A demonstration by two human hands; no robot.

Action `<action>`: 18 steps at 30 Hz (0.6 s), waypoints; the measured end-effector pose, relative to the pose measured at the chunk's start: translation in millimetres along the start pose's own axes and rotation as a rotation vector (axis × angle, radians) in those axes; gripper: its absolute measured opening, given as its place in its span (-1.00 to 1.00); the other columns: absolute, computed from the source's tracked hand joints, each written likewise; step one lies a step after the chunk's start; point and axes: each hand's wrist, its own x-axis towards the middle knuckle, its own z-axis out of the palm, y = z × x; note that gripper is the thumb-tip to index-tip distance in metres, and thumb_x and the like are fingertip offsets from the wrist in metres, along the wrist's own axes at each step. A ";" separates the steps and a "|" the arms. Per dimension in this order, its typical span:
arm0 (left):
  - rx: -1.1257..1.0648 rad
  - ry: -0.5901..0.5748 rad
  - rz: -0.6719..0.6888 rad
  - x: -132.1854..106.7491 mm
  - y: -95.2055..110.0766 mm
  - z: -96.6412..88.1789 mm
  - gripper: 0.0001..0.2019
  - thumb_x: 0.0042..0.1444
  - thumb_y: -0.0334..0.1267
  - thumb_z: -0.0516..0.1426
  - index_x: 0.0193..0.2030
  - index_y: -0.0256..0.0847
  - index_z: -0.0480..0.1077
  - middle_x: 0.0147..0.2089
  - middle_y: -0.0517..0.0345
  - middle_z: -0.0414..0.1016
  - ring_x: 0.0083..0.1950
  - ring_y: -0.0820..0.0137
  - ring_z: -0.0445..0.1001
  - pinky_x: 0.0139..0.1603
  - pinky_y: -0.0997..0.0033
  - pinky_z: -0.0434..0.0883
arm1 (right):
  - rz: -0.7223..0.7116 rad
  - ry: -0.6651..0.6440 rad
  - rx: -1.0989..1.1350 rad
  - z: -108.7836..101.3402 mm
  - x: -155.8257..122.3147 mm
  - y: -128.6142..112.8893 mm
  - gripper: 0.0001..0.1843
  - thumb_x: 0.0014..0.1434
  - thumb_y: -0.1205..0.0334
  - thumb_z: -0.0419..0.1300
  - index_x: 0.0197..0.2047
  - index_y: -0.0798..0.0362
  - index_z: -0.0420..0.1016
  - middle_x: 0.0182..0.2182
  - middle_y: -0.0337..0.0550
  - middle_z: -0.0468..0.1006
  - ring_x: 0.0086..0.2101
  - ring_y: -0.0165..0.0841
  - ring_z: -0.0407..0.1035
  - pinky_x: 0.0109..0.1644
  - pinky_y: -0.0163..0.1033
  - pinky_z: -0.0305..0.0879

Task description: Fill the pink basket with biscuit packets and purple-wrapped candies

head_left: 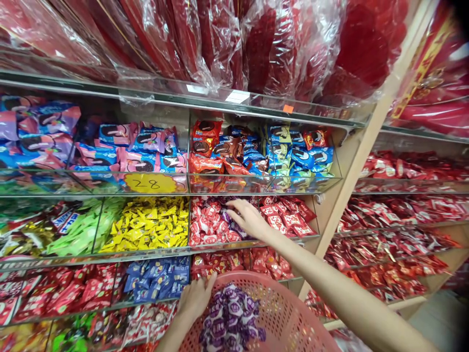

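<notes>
My right hand (248,218) reaches into a glass shelf bin of small red and white wrapped candies (208,222), its fingers curled down among some purple wrapped candies (234,226) in the same bin. What the fingers hold, if anything, is hidden. My left hand (196,297) grips the far rim of a pink plastic basket (289,313) held below the shelves. Inside the basket lies a heap of purple and white wrapped candies (230,318).
Glass-fronted shelves hold yellow candies (150,225), green candies (82,230), blue candies (157,278) and cookie packs (227,149). A yellow price tag reading 28 (149,183) hangs above. Red items in clear plastic (234,39) fill the top. A wooden post (351,161) separates more red-candy shelves (395,215).
</notes>
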 end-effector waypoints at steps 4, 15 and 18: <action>-0.009 -0.009 -0.006 0.5 -0.5 -0.1 -0.25 0.07 0.21 -0.41 -0.21 -0.22 0.44 -0.20 -0.20 0.51 -0.10 0.05 0.45 -0.08 0.13 0.28 | 0.005 -0.048 0.135 19.3 43.4 11.5 -0.73 0.15 0.29 0.01 -0.08 0.03 0.37 -0.13 -0.13 0.47 -0.07 -0.29 0.30 0.02 -0.20 0.17; -0.040 -0.015 -0.012 1.2 1.2 -2.8 -0.22 0.05 0.24 -0.44 -0.24 -0.22 0.45 -0.21 -0.21 0.50 -0.10 0.02 0.44 -0.09 0.09 0.27 | 0.183 -0.122 0.377 49.2 74.7 33.8 -0.70 0.00 0.03 0.15 -0.25 0.01 0.51 -0.32 -0.24 0.56 -0.23 -0.26 0.40 -0.03 -0.17 0.25; -0.042 -0.019 -0.016 0.8 0.9 -3.2 -0.22 0.06 0.23 -0.43 -0.24 -0.23 0.45 -0.21 -0.21 0.50 -0.10 0.03 0.44 -0.09 0.11 0.27 | 0.189 -0.140 0.416 49.6 76.8 41.3 -0.63 -0.08 0.01 0.21 -0.19 -0.03 0.50 -0.25 -0.27 0.55 -0.20 -0.28 0.40 0.02 -0.16 0.23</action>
